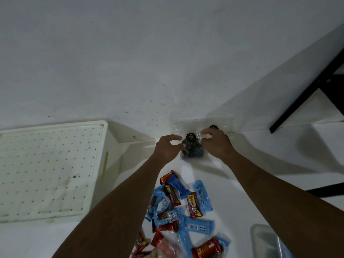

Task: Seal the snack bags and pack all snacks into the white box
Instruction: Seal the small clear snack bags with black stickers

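Closest to you, a pile of snacks (pixel 183 215) lies on the white table (pixel 260 164), in blue and red wrappers, all mixed up and touching. One red wrapper (pixel 194 204) has yellow letters on it. Near your right arm, at the bottom edge, there is a clear plastic tub (pixel 264 237).

Your two arms reach out past the pile. Between your hands is a clear snack bag (pixel 191 148) with dark round cookies inside. It sits on the table near the wall. Your left hand (pixel 166 148) is at the bag's left side, with fingers curled and thumb apart, touching the plastic. Your right hand (pixel 216 144) is pinching the bag's top right part. One dark cookie (pixel 213 127) peeks out just behind that hand.

To your left is the white box (pixel 55 170). It has little dots all over its bottom, and it stands apart from the bag.
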`<action>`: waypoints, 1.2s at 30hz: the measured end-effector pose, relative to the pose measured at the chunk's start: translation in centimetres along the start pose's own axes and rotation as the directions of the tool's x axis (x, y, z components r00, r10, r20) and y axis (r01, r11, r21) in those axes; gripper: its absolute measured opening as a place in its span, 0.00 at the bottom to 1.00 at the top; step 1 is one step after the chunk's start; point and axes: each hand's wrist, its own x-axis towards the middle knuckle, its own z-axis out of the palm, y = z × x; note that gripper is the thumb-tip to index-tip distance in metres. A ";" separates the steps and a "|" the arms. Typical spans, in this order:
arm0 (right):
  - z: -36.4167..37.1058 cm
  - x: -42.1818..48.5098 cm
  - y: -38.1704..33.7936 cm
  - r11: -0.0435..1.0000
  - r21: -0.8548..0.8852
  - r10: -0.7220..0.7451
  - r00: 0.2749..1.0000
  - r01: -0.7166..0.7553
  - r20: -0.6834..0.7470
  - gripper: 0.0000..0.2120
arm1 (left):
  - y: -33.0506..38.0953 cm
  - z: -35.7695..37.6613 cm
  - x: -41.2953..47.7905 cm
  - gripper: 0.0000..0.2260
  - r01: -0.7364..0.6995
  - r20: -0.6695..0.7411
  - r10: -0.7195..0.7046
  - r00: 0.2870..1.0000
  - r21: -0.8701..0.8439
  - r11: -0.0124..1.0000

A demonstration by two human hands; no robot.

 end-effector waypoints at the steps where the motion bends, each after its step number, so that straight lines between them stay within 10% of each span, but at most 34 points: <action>1: 0.0 -0.6 -0.1 1.000 -0.004 -0.001 1.000 0.001 -0.003 0.12 | -0.3 -0.1 -0.6 0.11 0.002 0.007 -0.002 1.000 -0.004 1.000; 13: 2.0 -17.0 1.2 0.986 -0.076 0.158 0.970 -0.146 0.183 0.06 | -4.1 -1.9 -14.7 0.14 -0.004 0.317 -0.069 0.946 0.223 0.975; 26: 11.9 -30.2 7.0 0.862 -0.485 0.242 0.961 -0.149 0.134 0.15 | -17.1 -2.4 -26.7 0.26 0.007 0.159 -0.097 0.983 0.488 0.873; 36: 11.7 -31.2 5.8 0.982 -0.186 0.084 0.976 -0.046 0.201 0.11 | -17.5 -2.7 -27.3 0.22 0.029 0.048 -0.054 0.997 0.417 0.908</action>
